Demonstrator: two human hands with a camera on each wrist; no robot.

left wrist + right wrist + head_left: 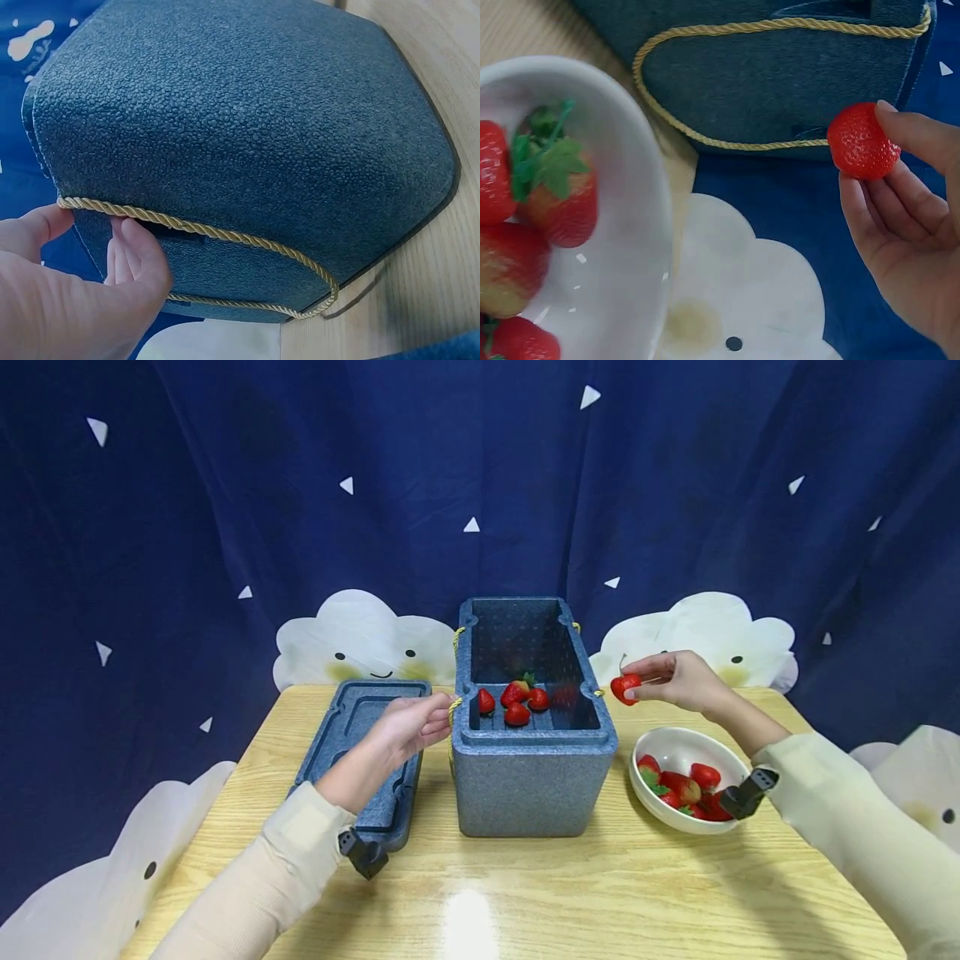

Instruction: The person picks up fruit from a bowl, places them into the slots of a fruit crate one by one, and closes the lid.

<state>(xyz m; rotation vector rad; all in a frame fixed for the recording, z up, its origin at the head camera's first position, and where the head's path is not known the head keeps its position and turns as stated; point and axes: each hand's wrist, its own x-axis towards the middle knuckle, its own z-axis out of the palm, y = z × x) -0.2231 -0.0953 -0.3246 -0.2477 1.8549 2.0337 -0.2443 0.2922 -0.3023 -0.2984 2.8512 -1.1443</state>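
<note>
My right hand [678,680] pinches a red strawberry [626,688] between thumb and fingertips, above the table just right of the blue-grey foam box [536,777]. Its thin stem points up in the head view. At the box's left side, my left hand [412,722] touches the rim and wall beside a yellow rope handle [255,240], its fingers loosely bent. Several strawberries [516,693] lie on the box floor. More strawberries [686,789] fill part of a white bowl [650,806], which stands below my right forearm.
The box's lid [375,802] lies on the wooden table [570,893] to the left, partly covered by my left arm. A dark blue curtain [420,435] with white triangles hangs behind, and white cloud cut-outs [360,627] line the table's edges.
</note>
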